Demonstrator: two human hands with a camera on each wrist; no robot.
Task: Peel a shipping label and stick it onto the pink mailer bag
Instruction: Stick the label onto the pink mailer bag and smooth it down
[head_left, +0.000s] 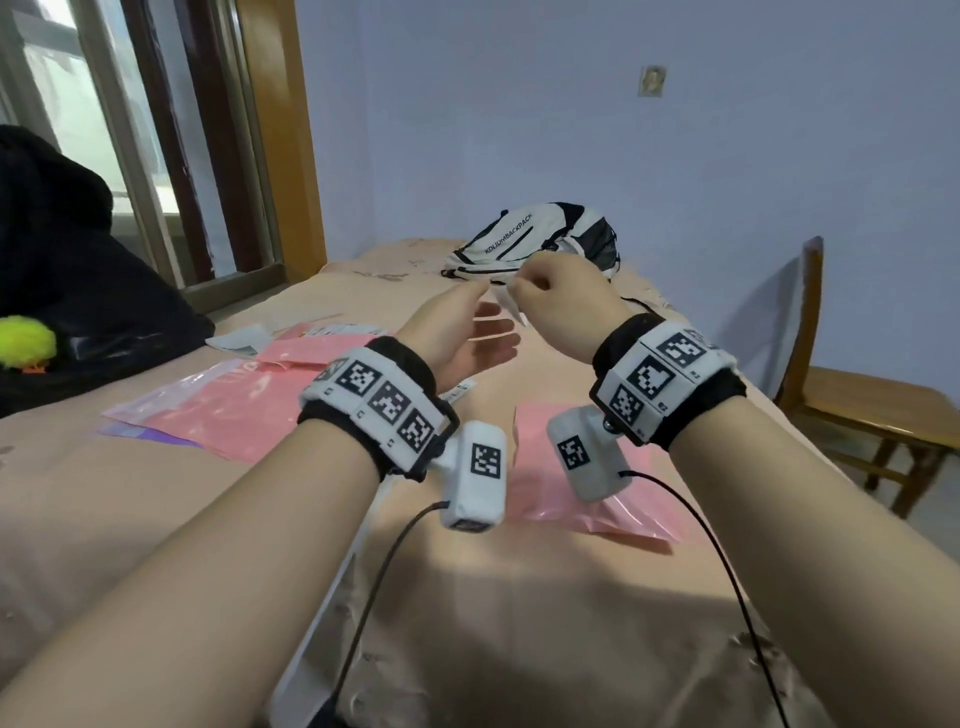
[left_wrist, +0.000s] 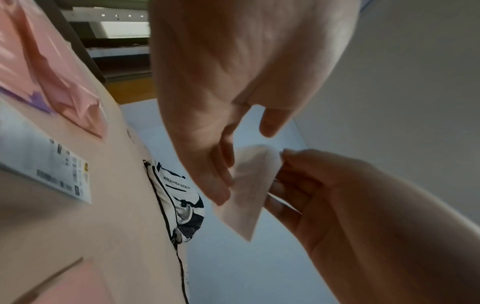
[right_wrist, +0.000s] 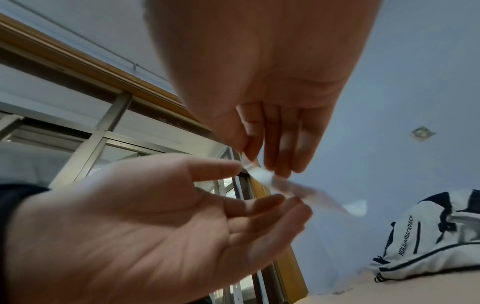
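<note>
Right hand (head_left: 563, 306) pinches the white shipping label (left_wrist: 249, 193) up in the air; left hand (head_left: 462, 338) is open, fingers brushing it. Pink mailer bag (head_left: 576, 483) lies on the bed (head_left: 545, 623) below. Risk: the limp label may curl and stick to itself or fingers.

mailer bag (head_left: 540, 467): pink | label (left_wrist: 246, 197): white | backpack (head_left: 540, 236): white-black | bedsheet (head_left: 519, 597): peach

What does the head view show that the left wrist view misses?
Head only: a pink mailer lying below the wrists on the bed, and a chair. Left wrist only: the label face-on, pinched by the right hand, with the left hand touching it with straight fingers. Both: the backpack and the pink mailers on the left.
</note>
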